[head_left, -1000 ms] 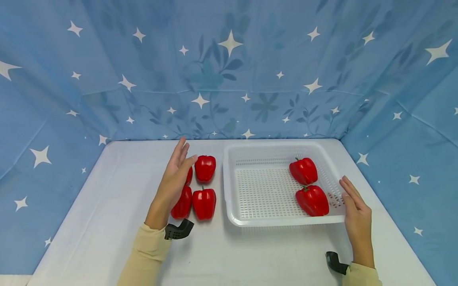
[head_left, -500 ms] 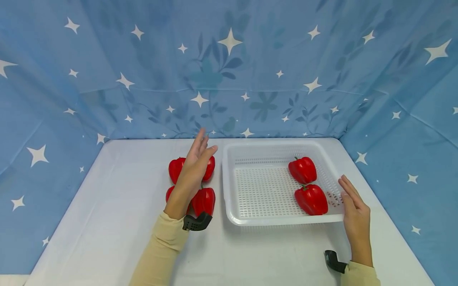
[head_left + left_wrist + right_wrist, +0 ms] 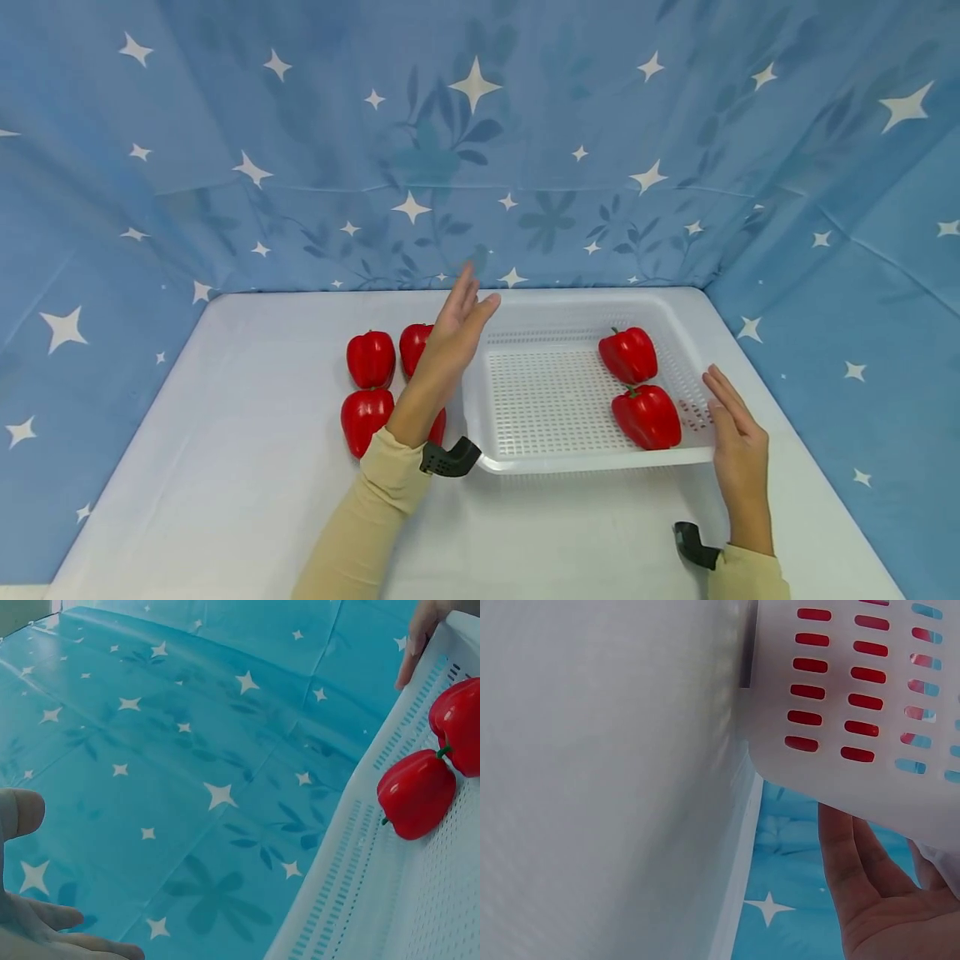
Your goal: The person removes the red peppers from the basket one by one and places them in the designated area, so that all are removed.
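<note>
My left hand (image 3: 453, 329), fingers straight and palm facing right, is raised over the basket's left rim and holds nothing. Its forearm partly hides two of the red bell peppers grouped left of the basket; a front pepper (image 3: 367, 419) and a back pepper (image 3: 371, 359) show plainly. Fingers of my right hand (image 3: 740, 450) lie nearly straight against the right end of the white plastic basket (image 3: 600, 458). In the right wrist view, the fingertips (image 3: 836, 825) pass behind the basket's rim. Inside, at the right, lie a rear bell pepper (image 3: 628, 355) and a front bell pepper (image 3: 647, 417).
A white table (image 3: 247, 483) carries the basket and peppers. Blue curtain (image 3: 337, 125) with white stars encloses the back and sides. Black wrist devices, left device (image 3: 450, 457) and right device (image 3: 693, 546), project inward from the sleeves.
My left hand has moved right, from over the loose peppers to the basket's left rim, uncovering the left peppers. My right hand stays at the basket's right end. The peppers stay where they were.
</note>
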`<state>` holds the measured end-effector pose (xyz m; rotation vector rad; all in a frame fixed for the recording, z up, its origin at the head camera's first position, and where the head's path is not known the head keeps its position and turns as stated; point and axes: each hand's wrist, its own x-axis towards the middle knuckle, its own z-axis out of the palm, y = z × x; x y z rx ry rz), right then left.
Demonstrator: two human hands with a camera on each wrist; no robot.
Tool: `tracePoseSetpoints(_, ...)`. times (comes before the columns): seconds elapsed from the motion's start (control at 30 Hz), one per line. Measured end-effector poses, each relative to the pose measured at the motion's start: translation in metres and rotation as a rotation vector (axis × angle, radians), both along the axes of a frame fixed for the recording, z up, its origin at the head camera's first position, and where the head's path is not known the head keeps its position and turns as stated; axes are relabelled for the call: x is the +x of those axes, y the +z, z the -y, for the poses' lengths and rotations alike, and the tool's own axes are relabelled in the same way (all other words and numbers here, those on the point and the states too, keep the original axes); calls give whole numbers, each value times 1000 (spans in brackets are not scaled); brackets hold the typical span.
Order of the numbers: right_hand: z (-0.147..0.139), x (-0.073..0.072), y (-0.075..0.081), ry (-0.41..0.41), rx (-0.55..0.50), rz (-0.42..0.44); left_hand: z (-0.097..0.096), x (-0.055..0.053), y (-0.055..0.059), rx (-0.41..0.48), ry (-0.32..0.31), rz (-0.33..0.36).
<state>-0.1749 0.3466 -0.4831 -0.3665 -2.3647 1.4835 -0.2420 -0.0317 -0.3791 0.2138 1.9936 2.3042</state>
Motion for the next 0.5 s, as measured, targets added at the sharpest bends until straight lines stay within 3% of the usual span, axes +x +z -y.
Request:
tracePoseSetpoints(0.23,1,0,1,2,10,-9,-22,-6,-1,27,-60,-52)
tracePoseSetpoints(0.5,-1,-1,0,8,7,-4,-54,-14,-6,23,-135,-19)
